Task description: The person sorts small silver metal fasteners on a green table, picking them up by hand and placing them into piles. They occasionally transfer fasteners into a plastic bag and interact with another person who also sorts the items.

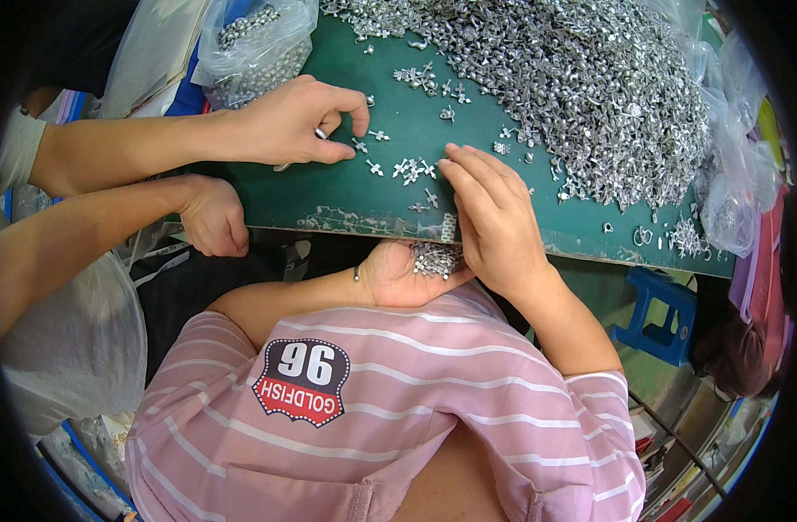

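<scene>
My left hand (391,280) is cupped palm up just below the near edge of the green table (494,230). In its palm lies a heap of small silver metal pieces (435,258), several of them shaped like crosses. My right hand (496,216) reaches over the table edge, palm down, fingers stretched out and side by side. Its fingertips are beside a small cluster of silver cross-shaped pieces (409,170) on the tabletop. Whatever lies under the right palm is hidden. A short patterned metal strip (449,228) shows at the edge between both hands.
A co-worker's hand (298,122) hovers over loose pieces at left, a small silver piece in its fingers; their other hand (216,216) is closed near the edge. A large pile of silver pieces (581,96) covers the far right. Plastic bag (259,65) back left; blue stool (657,317) below.
</scene>
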The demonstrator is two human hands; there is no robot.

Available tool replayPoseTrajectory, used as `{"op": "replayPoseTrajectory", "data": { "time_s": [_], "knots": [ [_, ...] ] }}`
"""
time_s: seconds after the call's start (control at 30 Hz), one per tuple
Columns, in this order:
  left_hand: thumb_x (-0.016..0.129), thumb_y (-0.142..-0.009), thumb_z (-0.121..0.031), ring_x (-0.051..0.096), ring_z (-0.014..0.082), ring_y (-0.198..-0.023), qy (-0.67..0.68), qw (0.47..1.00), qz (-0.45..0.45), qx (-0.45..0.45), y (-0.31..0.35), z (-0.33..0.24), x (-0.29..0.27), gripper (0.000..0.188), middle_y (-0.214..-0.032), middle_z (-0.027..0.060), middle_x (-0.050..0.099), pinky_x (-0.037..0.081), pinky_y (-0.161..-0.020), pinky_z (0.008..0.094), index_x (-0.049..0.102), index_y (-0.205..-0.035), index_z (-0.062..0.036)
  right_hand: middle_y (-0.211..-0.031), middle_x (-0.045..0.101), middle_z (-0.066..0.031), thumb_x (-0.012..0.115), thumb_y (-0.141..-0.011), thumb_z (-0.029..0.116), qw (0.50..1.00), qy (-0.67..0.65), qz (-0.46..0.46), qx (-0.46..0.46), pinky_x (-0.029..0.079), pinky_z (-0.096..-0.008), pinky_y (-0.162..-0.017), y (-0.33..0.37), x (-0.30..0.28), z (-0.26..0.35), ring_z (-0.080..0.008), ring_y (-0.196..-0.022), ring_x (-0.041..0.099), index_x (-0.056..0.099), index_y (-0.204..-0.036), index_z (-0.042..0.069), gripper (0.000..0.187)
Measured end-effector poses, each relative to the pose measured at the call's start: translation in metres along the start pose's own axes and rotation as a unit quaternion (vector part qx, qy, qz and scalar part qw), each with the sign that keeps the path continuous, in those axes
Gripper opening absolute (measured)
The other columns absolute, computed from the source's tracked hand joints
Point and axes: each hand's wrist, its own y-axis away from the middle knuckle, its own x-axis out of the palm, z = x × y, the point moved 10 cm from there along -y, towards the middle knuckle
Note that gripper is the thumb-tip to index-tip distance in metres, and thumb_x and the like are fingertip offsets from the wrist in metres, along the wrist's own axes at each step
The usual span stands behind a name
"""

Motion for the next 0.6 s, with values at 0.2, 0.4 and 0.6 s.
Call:
{"op": "replayPoseTrajectory", "data": {
  "time_s": [0.2,0.4,0.6],
  "knots": [
    [0.041,-0.097,-0.036,0.045,0.0237,-0.125,0.002,1.0,0.01,-0.017,-0.002,-0.001,-0.012,0.041,-0.133,0.0074,0.05,0.031,-0.11,0.0439,0.047,-0.129,-0.0118,-0.109,0.06,-0.0114,0.061,-0.069,0.0,1.0,-0.018,-0.011,-0.02,0.042,-0.041,-0.083,-0.012,0.001,0.005,-0.0278,-0.098,0.057,0.062,-0.099,0.002,0.03],
    [0.043,-0.096,-0.035,0.046,0.0239,-0.124,0.001,1.0,0.004,-0.006,-0.001,-0.004,-0.009,0.04,-0.132,0.0074,0.05,0.033,-0.109,0.0441,0.048,-0.128,-0.0115,-0.103,0.063,-0.0093,0.061,-0.068,-0.004,0.999,-0.03,-0.028,0.004,0.042,-0.0402,-0.082,-0.013,-0.004,-0.008,-0.0278,-0.096,0.058,0.061,-0.098,0.003,0.032],
    [0.039,-0.098,-0.032,0.048,0.0215,-0.12,-0.017,0.999,0.036,-0.005,-0.001,-0.001,0.003,0.034,-0.127,0.0072,0.053,0.036,-0.106,0.0411,0.049,-0.125,-0.013,-0.096,0.063,-0.0062,0.058,-0.065,-0.009,0.999,-0.051,0.005,-0.013,0.039,-0.0403,-0.083,-0.006,-0.001,0.007,-0.0277,-0.092,0.059,0.06,-0.1,0.006,0.038]
  ]
}}
